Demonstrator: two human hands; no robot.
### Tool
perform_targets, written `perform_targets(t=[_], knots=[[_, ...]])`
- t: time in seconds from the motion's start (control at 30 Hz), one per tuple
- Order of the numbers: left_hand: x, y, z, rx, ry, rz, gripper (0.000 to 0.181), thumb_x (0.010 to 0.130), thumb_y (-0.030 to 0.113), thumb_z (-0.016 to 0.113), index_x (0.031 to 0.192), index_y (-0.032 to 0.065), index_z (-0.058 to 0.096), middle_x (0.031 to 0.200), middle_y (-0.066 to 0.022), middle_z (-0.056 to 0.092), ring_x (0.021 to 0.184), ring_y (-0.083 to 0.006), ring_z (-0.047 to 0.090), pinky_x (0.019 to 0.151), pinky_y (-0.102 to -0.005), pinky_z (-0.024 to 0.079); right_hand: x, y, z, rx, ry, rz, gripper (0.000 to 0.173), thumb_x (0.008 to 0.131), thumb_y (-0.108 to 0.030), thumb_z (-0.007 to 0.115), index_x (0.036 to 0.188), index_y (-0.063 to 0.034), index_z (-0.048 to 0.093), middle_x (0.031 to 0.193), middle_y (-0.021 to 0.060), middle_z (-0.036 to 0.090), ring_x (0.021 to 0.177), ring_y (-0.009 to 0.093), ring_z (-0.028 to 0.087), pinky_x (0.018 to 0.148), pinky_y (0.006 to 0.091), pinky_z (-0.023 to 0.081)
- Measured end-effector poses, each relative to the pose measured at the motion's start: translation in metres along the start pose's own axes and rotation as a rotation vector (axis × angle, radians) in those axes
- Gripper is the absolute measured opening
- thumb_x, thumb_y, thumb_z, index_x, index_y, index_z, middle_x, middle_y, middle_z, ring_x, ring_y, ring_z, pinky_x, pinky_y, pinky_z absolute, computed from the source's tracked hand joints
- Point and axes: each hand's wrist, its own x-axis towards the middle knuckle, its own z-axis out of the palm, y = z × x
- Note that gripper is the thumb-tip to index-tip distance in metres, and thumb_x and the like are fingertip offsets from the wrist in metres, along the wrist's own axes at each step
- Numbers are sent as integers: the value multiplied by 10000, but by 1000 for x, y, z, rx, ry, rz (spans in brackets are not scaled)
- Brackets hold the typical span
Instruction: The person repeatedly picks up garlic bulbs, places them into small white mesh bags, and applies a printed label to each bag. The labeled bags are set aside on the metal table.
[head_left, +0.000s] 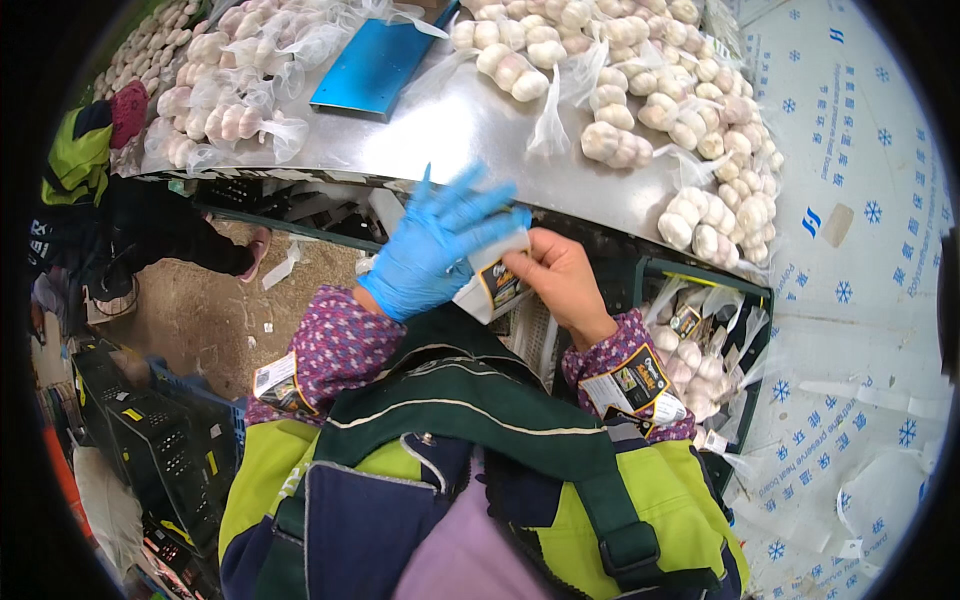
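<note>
My left hand (442, 244), in a blue disposable glove, is spread with its fingers apart over a strip of printed labels. Bare and bent at the fingers, my right hand (559, 277) pinches the printed labels (501, 283) between thumb and fingers, just at the front edge of a metal table (480, 150). More labels are stuck on both of my patterned sleeves. Net bags of garlic bulbs (615, 146) lie on the table beyond my hands, with more netted garlic (232, 120) at the left.
A blue metal plate (371, 67) lies on the table. Below right, a dark crate (757, 330) holds bagged, labelled garlic. Black crates (150, 427) stand at lower left. Another person, partly in view, is at the far left with a pink-gloved hand (129, 114). Printed panels border the right.
</note>
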Motion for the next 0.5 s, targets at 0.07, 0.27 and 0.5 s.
perform_targets(t=[0.07, 0.27, 0.5], knots=[[-8, -10, 24, -292, 32, -75, 411, 696, -7, 554, 1052, 191, 606, 1054, -59, 591, 1020, -269, 534, 935, -377, 383, 4, -12, 4, -7, -94, 75, 102, 782, -11, 596, 881, -5, 573, 792, -13, 595, 705, 41, 540, 643, 173, 431], [9, -4, 34, -1055, 280, -547, 239, 728, -50, 564, 938, 39, 635, 856, -81, 635, 749, -115, 585, 684, -243, 469, 24, -16, -4, -106, 11, -22, 165, 745, -1, 630, 903, -2, 586, 770, -3, 596, 693, 33, 525, 614, 183, 417], [20, -68, 26, -512, 41, -590, 254, 691, 174, 694, 882, 12, 653, 758, -119, 638, 658, -176, 607, 655, -282, 485, 34, -43, -18, -492, 385, -560, 103, 696, 16, 657, 793, -16, 651, 742, 62, 582, 724, 125, 528, 638, 227, 421]])
